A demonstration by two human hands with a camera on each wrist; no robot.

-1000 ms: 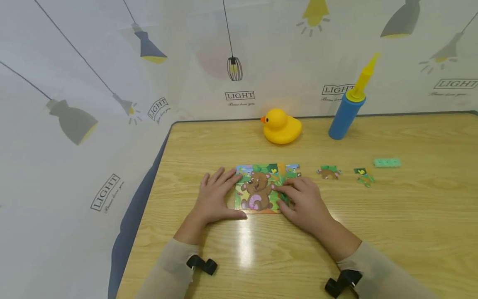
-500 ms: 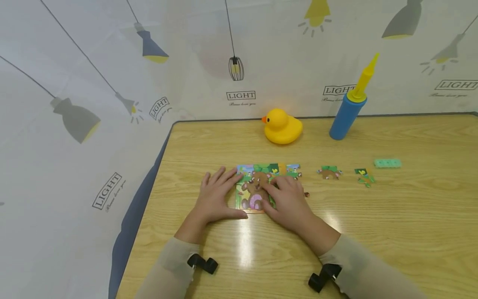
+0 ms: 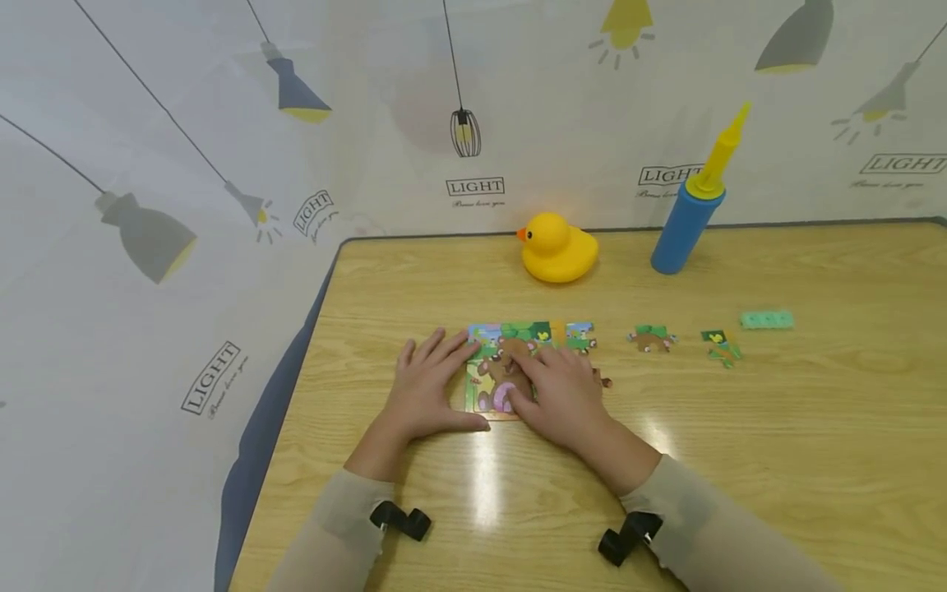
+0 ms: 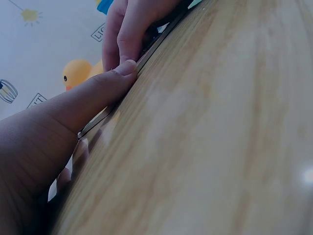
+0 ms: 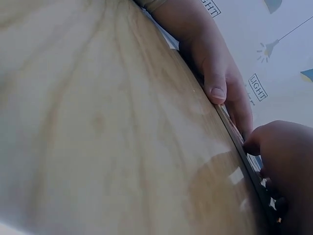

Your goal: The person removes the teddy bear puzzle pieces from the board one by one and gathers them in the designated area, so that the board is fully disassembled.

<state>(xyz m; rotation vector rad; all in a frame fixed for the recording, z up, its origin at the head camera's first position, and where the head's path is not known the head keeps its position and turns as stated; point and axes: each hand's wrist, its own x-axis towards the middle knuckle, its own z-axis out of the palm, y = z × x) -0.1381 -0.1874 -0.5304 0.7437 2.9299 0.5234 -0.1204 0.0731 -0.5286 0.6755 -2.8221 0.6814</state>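
Observation:
A bear jigsaw puzzle (image 3: 484, 372) lies flat on the wooden table in the head view, its right part hidden under a hand. My left hand (image 3: 427, 386) rests at the puzzle's left side with fingers spread, its thumb along the near edge. My right hand (image 3: 565, 399) lies over the puzzle, index finger and thumb touching the bear picture with a gap between them. In the left wrist view the left thumb (image 4: 93, 98) sits low on the puzzle's edge. Beyond the right hand, a puzzle piece (image 3: 581, 335) shows at the upper right corner.
Two loose clusters of puzzle pieces, one brown (image 3: 652, 339) and one green (image 3: 721, 349), lie to the right. Near them is a mint-green toy block (image 3: 767, 320). A yellow rubber duck (image 3: 558, 251) and a blue-and-yellow hand pump (image 3: 684, 226) stand by the back wall.
My right hand has shifted left from the puzzle's right side to over the bear, uncovering a brown piece tip at the right. My left hand has stayed put.

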